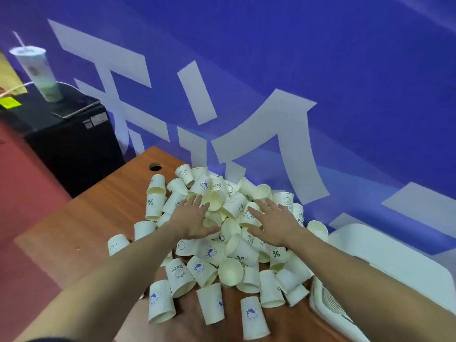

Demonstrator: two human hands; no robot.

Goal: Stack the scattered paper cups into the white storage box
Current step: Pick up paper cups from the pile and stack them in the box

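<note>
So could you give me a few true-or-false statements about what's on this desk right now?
1. Both hands are spread open over the pile of paper cups. True: left hand, right hand.
2. The cups are neatly stacked. False: they lie scattered.
3. The white storage box sits right of the pile. True.
4. The lidded drink cup with a straw stands on the wooden desk. False: it stands on the black cabinet.

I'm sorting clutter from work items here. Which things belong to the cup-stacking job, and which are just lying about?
Job: paper cups piled on the table; white box at the right; left hand and right hand, both open over the pile.

Lying about: drink cup with straw; black cabinet under it; green note.
</note>
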